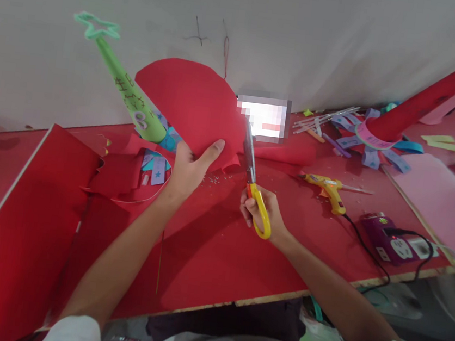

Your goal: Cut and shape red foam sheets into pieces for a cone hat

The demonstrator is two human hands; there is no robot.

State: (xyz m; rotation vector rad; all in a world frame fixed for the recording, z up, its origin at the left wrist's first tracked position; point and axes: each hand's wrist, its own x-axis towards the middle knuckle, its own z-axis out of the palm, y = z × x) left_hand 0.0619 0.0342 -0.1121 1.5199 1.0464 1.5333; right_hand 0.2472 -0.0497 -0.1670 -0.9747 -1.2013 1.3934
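My left hand (193, 166) grips a large red sheet (182, 99) with a rounded edge, thumb on top, and holds it up above the table. In my right hand (262, 210) is a pair of scissors (250, 151) with yellow handles, its blades pointing up along the sheet's right edge. Whether the blades touch the sheet I cannot tell. Behind the sheet to the left, a green paper cone (129, 93) stands tilted, topped with a mint star outline. Below it lies a curved red piece (116, 174) with blue strips inside.
On the right of the red table (208, 267) lie a yellow glue gun (326, 187) and a purple power adapter (392, 238) with black cords. A red cone (437, 96) and pink sheets (442, 195) lie farther right. A red board (24, 224) stands at left.
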